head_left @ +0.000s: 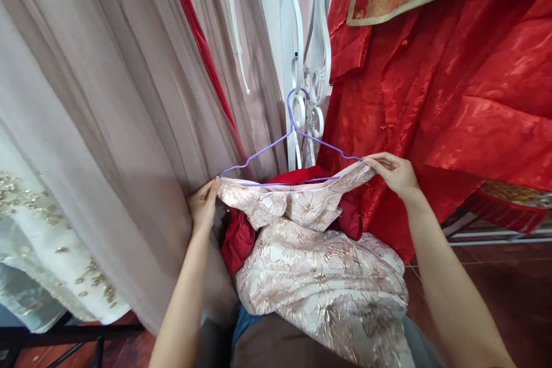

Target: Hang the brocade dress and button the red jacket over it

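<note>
A pale pink brocade dress with a gold floral pattern hangs in front of me from a purple hanger. The hanger's hook loops up by a white scrolled metal stand. My left hand pinches the dress's off-shoulder strap at the hanger's left end. At the right end, my right hand pinches the other strap between thumb and fingers. The skirt drapes toward my lap. Behind the bodice, dark red fabric shows on both sides.
Greyish-pink curtains fill the left, with a red strip running down them. A white scrolled metal stand rises behind the hanger. Red garments with gold embroidery hang at right. A white beaded gown is at far left. The floor is reddish tile.
</note>
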A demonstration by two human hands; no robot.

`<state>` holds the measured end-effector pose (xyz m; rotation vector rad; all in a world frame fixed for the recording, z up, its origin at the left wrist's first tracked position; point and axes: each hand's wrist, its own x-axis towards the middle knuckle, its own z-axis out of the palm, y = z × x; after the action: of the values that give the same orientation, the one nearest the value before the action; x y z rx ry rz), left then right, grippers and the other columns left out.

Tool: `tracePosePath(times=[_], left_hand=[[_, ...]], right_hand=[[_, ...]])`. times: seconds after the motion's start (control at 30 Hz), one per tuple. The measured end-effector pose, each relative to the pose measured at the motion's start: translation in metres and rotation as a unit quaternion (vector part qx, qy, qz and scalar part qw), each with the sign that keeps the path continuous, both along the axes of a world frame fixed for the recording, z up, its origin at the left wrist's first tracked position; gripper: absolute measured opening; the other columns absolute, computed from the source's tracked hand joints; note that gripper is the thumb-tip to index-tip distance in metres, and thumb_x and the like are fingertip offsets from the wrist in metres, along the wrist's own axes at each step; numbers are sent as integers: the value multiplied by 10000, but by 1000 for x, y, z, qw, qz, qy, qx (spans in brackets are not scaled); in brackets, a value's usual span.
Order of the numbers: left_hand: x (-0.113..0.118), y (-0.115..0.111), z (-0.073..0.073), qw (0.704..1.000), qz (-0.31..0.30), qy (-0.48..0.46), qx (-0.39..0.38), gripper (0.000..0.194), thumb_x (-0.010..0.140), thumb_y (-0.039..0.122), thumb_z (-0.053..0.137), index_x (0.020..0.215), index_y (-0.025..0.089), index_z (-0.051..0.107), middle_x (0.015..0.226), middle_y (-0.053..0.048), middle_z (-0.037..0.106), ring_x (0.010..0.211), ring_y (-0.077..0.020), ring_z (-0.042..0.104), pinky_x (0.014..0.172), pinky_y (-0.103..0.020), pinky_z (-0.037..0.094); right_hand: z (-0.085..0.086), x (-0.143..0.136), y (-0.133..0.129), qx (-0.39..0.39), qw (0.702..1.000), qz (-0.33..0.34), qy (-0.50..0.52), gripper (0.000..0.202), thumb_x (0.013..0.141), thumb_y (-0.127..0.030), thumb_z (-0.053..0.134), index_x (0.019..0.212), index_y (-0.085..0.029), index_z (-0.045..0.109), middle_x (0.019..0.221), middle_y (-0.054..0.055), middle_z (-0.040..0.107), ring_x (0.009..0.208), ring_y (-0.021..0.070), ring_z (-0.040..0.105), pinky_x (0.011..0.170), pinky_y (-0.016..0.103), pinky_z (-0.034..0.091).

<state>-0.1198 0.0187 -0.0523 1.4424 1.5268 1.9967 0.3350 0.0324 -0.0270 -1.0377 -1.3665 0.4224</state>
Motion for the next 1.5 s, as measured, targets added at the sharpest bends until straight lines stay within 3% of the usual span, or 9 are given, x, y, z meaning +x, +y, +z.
tracePosePath(times=[0.23,0.33,0.4,0.47,0.6,0.7,0.83,1.2,1.5], left_hand=[[24,-40,-55,997,44,-29,-55,374,789,473,583,930,145,697,908,-83,737,851,-221,687,773,-324,552],[40,-61,-58,996,69,24,-46,324,844,454,515,886,167,659,877,-72,704,837,-196,660,779,-306,537],[50,-69,-42,988,111,101,19,272,872,405,493,875,173,635,935,-90,655,902,-198,624,837,-326,513],[59,-67,-14,964,133,207,99,209,871,348,514,865,173,629,1025,-120,604,998,-219,580,914,-371,471],[74,-31,51,889,-8,445,108,143,847,327,562,841,217,651,1304,-103,504,1245,-275,423,1055,-456,337],[78,3,77,862,-133,484,74,206,884,334,485,838,203,637,1281,-93,519,1188,-241,480,1016,-401,381],[76,21,79,861,-181,474,36,260,918,340,406,886,180,609,1016,-68,594,933,-175,596,862,-289,452],[72,13,83,860,-135,489,49,242,918,332,414,876,182,599,999,-59,605,918,-176,600,788,-255,437],[71,12,83,853,-110,509,41,224,920,334,422,890,196,595,1039,-45,607,891,-165,603,733,-246,434]], right_hand=[[-80,0,-34,-70,981,-92,157,367,627,-505,745,822,-200,689,858,61,725,809,216,674,781,386,545],[-102,-3,-49,-73,965,-86,236,375,610,-513,753,804,-206,660,799,38,706,743,200,661,692,345,542],[-99,-4,-53,-59,960,-67,266,369,610,-516,751,787,-213,638,774,24,689,730,191,652,699,334,529],[-86,-5,-53,-39,960,-46,274,353,627,-507,739,795,-221,618,798,23,684,757,190,650,735,334,517],[-55,-10,-42,-19,978,-44,203,350,669,-521,688,830,-229,582,837,32,671,777,198,639,750,342,501],[-45,-14,-35,-21,983,-68,170,366,681,-550,660,835,-231,569,776,16,639,697,181,614,690,324,494],[-44,-14,-34,-16,982,-77,173,362,676,-545,667,826,-230,571,728,7,618,654,171,596,653,311,484],[-37,1,-14,-13,977,-96,188,363,621,-513,716,793,-215,602,730,18,630,647,170,587,696,342,482],[-39,2,-17,12,978,-83,190,358,628,-513,740,793,-215,631,726,10,662,635,156,609,641,304,492]])
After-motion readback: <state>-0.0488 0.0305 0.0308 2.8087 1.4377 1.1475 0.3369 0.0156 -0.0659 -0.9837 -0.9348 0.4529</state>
